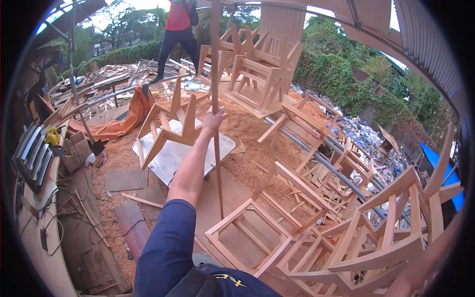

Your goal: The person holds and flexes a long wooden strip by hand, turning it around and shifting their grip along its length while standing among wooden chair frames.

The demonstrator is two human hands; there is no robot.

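My left hand [213, 120] is closed around a tall wooden post [216, 163]. The post stands nearly upright, its foot by the corner of a wooden frame [247, 232]. My left arm stretches forward over a white-topped table [163, 156] that bears a light wooden chair frame [168, 128]. At the lower right, my right forearm reaches up along the dark image edge beside a curved wooden chair frame [391, 222]. The fingers of my right hand cannot be made out there.
Stacked chair frames [257, 74] stand ahead on a wooden board. A person in a red top [178, 20] stands behind, near scrap wood [123, 74]. Metal pipes [326, 161] run along the right. Cables [59, 218] and a yellow tool [52, 136] lie at the left.
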